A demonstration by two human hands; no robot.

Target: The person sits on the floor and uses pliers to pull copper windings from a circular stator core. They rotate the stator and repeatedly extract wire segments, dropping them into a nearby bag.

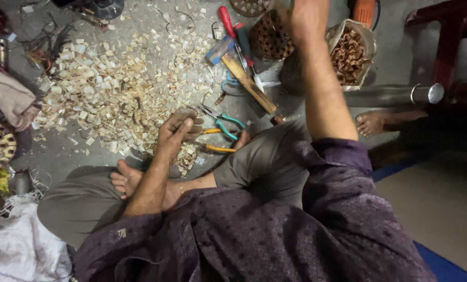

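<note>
The person sits cross-legged on the floor. The left hand rests low by the knees, fingers curled narrow around a small pale piece, though what it is cannot be told; it lies at the near edge of a wide spread of wood chips, just above a smaller heap of them. Touching or just beside that hand lie pliers with teal grips, and a yellow-handled tool lies near them. The right hand is raised toward the top of the view, blurred and partly cut off, so its grip cannot be told; it sits over a round perforated metal core. Left of the core lie a red screwdriver and a wooden-handled tool. Right of the arm stands a bag of copper scrap, and below it a metal pipe lies across the floor.
</note>
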